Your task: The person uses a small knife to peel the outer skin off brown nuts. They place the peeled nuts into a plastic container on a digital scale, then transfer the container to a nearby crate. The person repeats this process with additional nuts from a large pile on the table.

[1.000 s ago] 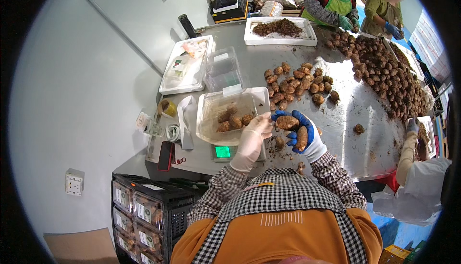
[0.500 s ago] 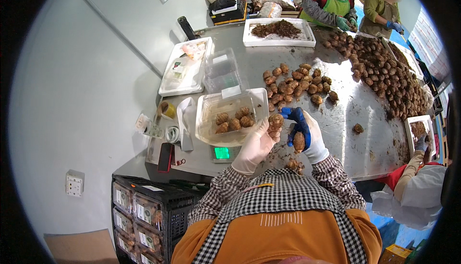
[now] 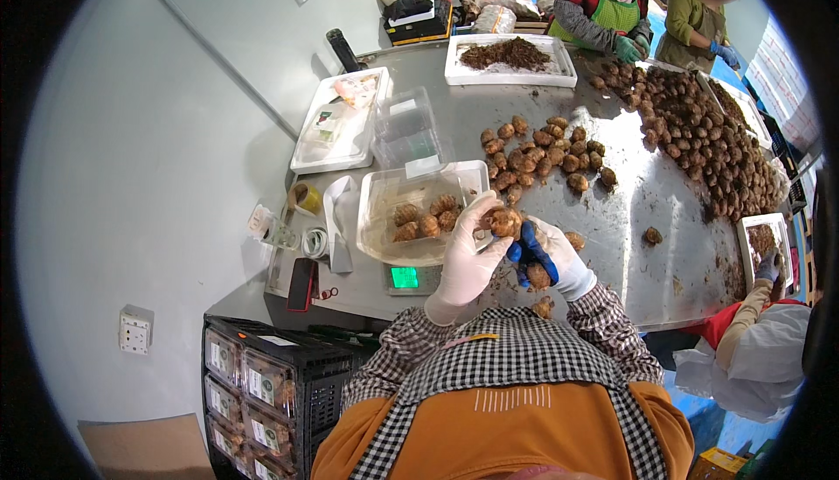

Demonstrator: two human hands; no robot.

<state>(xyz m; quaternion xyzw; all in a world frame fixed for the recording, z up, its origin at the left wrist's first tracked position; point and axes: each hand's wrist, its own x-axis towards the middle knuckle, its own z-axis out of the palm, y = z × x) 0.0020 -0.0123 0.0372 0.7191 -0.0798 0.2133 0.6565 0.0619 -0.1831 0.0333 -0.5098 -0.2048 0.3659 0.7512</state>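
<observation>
In white gloves, my two hands meet over the near edge of the metal table. My left hand (image 3: 470, 257) has its fingers round a small brown taro (image 3: 504, 221). My right hand (image 3: 559, 257), its fingertips covered in blue, touches that taro's right side and keeps a second taro (image 3: 537, 277) under its fingers. To the left, a clear plastic box (image 3: 371, 234) with several taros inside stands over a scale with a lit green display (image 3: 404, 277). Beyond my hands lies a loose group of taros (image 3: 529, 161). One more taro (image 3: 544, 307) rests at the table's edge against my apron.
A large taro heap (image 3: 699, 148) covers the far right. White foam trays (image 3: 511, 78) hold dirt or scraps. Empty clear boxes (image 3: 406, 135), a tape roll (image 3: 304, 198) and a red-edged phone (image 3: 301, 285) lie left. Co-workers (image 3: 607, 8) stand across; another's gloved hand (image 3: 767, 268) is at right.
My hands have come closer together. The left hand has turned its taro, and the right hand's blue fingertips have moved down and in against it.
</observation>
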